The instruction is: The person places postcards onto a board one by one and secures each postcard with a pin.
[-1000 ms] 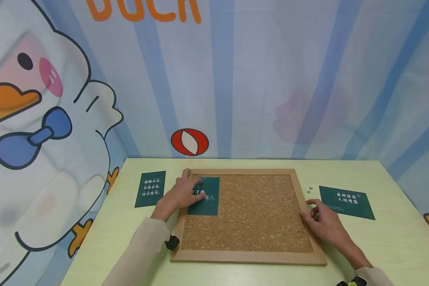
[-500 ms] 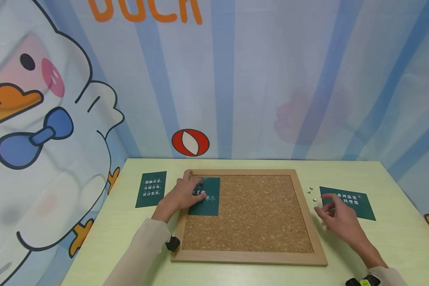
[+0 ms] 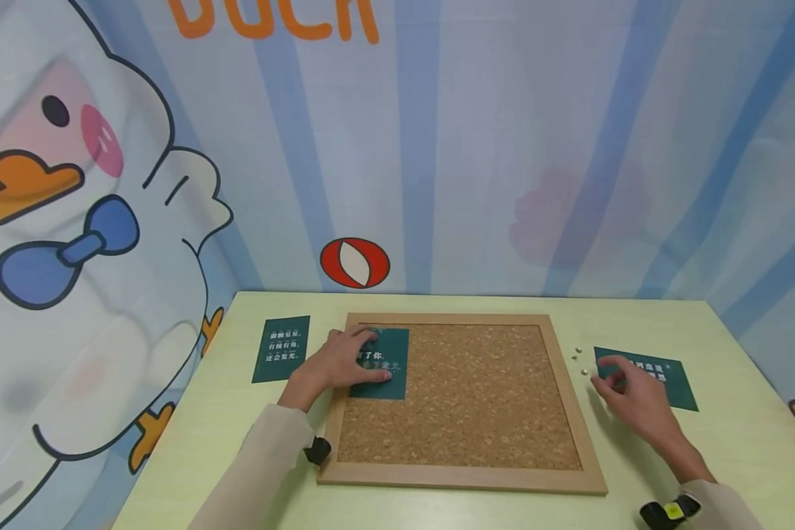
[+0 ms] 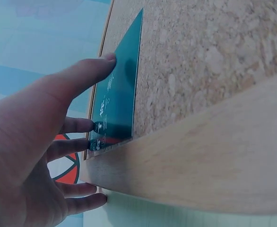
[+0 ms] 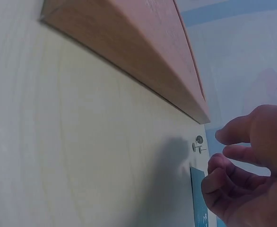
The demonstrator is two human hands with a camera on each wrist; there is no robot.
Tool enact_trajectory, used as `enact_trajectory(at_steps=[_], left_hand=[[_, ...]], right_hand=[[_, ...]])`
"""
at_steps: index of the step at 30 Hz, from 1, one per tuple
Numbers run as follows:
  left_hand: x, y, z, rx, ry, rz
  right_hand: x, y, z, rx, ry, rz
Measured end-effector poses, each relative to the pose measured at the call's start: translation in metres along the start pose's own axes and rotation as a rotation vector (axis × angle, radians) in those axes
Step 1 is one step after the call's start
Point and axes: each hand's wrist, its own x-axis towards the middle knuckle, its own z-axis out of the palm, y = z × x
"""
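My left hand (image 3: 344, 358) rests with spread fingers on a dark green card (image 3: 394, 346) with white writing. The card lies at the upper left of a cork board (image 3: 483, 397) with a wooden frame. In the left wrist view, the thumb (image 4: 98, 67) reaches over the card (image 4: 124, 80), while two other fingers reach past the wooden frame (image 4: 186, 156). My right hand (image 3: 639, 401) hovers right of the board, loosely curled, with nothing visible between thumb and fingers. Just beyond its fingertips, several metal thumbtacks (image 3: 584, 372) lie on the table, seen also as small tacks (image 5: 199, 139) in the right wrist view.
A second green card (image 3: 281, 350) lies on the table left of the board. Another green card (image 3: 682, 383) is partly behind my right hand. The pale table (image 3: 490, 511) ends at a printed curtain (image 3: 477, 184) with a duck.
My right hand has left the board's right edge and moved right, in front of the right-hand card, uncovering a thumbtack. My left thumb has stretched slightly further across the card.
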Motion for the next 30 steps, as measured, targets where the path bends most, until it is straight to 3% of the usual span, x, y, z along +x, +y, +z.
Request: enact_trajectory(at_steps=[10, 30], left_hand=[[-0.004, 0.001, 0.000, 0.001, 0.010, 0.006], [-0.001, -0.002, 0.003, 0.007, 0.015, 0.002]], right_hand=[[0.018, 0.000, 0.008, -0.082, -0.054, -0.009], [0.019, 0.001, 0.015, -0.116, -0.024, -0.017]])
